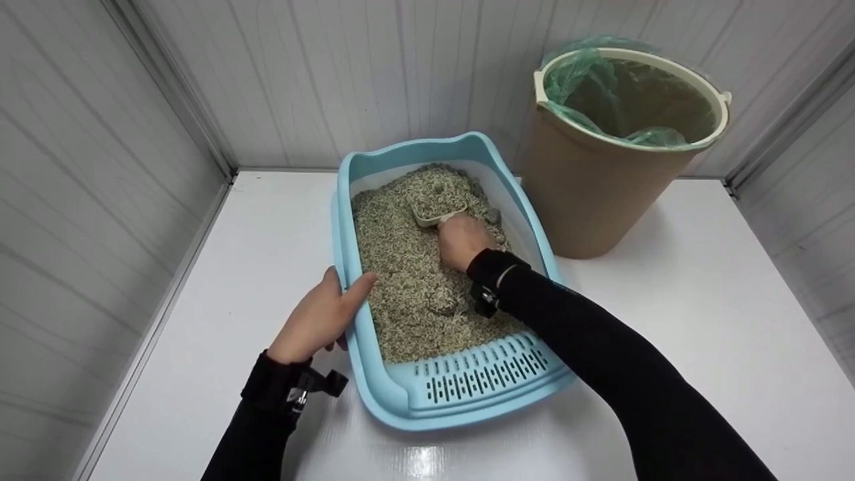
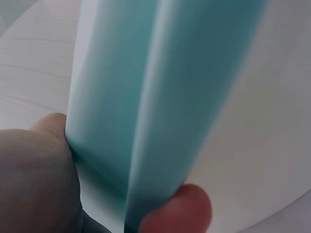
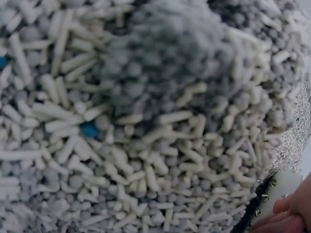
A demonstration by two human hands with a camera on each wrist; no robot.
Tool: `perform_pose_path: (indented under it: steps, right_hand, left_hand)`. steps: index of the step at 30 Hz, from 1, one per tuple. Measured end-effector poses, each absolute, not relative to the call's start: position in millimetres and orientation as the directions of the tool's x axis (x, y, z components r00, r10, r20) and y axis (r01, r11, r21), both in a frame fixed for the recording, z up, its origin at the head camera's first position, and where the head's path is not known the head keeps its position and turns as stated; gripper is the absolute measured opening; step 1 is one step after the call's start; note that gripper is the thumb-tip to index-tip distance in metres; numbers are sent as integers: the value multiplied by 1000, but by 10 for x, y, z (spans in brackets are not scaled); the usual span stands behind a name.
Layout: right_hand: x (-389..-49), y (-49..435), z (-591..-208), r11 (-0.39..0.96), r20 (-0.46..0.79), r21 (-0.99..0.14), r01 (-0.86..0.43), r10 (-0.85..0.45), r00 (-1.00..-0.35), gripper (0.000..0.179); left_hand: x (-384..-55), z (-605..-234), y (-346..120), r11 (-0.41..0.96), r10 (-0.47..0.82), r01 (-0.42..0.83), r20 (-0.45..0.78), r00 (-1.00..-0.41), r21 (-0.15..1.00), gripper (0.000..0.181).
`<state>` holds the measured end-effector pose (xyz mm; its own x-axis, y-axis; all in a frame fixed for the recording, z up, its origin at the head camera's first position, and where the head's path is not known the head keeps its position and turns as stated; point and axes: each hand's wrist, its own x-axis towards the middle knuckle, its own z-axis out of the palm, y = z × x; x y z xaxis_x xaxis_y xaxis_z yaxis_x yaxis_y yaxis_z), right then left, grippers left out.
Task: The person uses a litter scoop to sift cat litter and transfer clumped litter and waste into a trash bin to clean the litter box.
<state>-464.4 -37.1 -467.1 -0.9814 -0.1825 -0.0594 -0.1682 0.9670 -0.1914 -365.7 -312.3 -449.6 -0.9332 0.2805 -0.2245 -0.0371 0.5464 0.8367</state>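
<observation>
A light blue litter box [image 1: 371, 341] stands on the white table, holding beige and grey pellet litter [image 1: 407, 267]. My left hand [image 1: 320, 317] grips its left rim, thumb over the inner side; the left wrist view shows the blue wall [image 2: 170, 97] between the digits. Toward the box's far end, my right hand [image 1: 462, 242] holds a pale litter scoop [image 1: 437, 219] by its handle. Litter covers the scoop's bowl, hiding most of it. In the right wrist view, a blurred grey clump [image 3: 160, 58] sits among the pellets, with the scoop's pale edge [image 3: 291, 182] at lower right.
A tall brown bin [image 1: 588, 194] lined with a green bag [image 1: 578, 80] stands right behind the litter box. White panel walls [image 1: 334, 73] enclose the table [image 1: 267, 220] at the back and sides. A slotted blue ledge [image 1: 481, 367] spans the box's near end.
</observation>
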Motion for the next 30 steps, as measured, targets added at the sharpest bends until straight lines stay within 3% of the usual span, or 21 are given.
perform_pose_path:
  steps: [12,30]
  right_hand:
    - [-4626,-352,-4698,964,-28,-229,-134,-145,-989,49]
    - [-4600,-303,-4703,974,24,-190,-121,-119,-993,43]
  left_hand:
    - [-3659,-4490,-3134,540,276,-39,-220,-936,841,103]
    - [-3655,-4493,-3123,546,282,-34,-222,-933,837,104]
